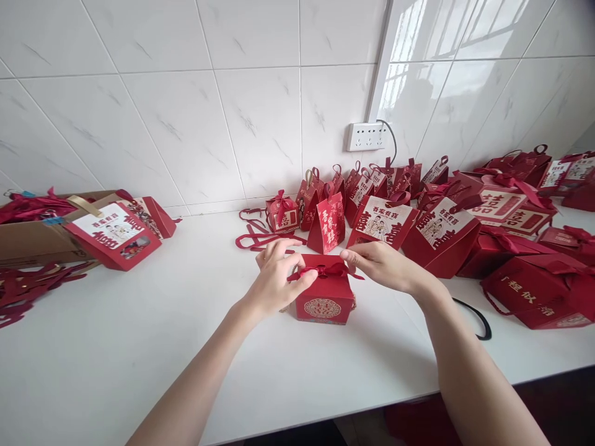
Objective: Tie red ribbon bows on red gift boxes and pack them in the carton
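Left hand [276, 272] and right hand [385, 265] meet a red box [321, 290] from either side, at the ribbon bow [332, 269] near its top. Left thumb and forefinger lie at the bow's left part, ribbon showing between them; whether they pinch it, I cannot tell. Right thumb and curled fingers sit by the bow's right end, their grip equally unclear. The box stands upright near the middle of the white table [186, 347], its round gold emblem [322, 308] facing the near side. Just beyond stands a patterned packet [331, 226], with loose ribbons [253, 237] to its left. Many gift boxes [530, 297] crowd the right, near a black strap [486, 331]. On the left, a white-labelled box [116, 234] stands beside a cardboard carton [37, 241]
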Motion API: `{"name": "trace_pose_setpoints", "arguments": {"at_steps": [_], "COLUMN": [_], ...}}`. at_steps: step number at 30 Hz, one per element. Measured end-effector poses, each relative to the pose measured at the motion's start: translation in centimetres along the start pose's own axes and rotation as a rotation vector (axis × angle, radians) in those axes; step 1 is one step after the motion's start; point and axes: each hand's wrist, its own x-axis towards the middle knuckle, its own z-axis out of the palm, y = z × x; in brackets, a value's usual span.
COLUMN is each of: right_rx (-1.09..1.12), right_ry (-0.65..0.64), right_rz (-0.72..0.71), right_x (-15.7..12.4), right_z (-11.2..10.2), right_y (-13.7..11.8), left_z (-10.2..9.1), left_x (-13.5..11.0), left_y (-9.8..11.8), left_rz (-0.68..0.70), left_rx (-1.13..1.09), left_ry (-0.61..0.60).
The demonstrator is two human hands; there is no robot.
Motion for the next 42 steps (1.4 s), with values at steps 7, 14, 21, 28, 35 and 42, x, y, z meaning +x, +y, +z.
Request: {"name": "trace_pose_setpoints", "arguments": {"at_steps": [7, 14, 21, 28, 35, 42], "right_rx": [0.097, 0.112, 0.098, 0.170, 0.249, 0.242], "right_ry": [-0.181, -0.280, -0.280, -0.286, -0.215, -0.191], "right_rz": [0.190, 0.214, 0.242, 0.242, 0.247, 0.286], "right_x": [0.0, 0.2, 0.4, 0.6, 1.0, 1.2], "right_z": [0.7, 0.9, 0.8, 1.0, 1.8, 1.8], "right_y": [-0.8, -0.4, 0.3, 0.8, 0.7, 0.4], "left_z": [-0.2, 0.1, 0.1, -0.2, 0.3, -0.1], "left_x": [-0.3, -1.1, -1.0, -0.8, -0.2, 0.3], "left_y": [1.7, 3.2, 3.1, 2.6, 1.3, -0.4], "left_rz": [-0.093, -0.187, -0.227, -0.189, -0.164, -0.107], "left_rx": [0.165, 0.380, 0.318, 0.172, -0.153, -0.288], "left_ry": [0.062, -0.016, -0.022, -0.025, -0.006, 0.044]}}
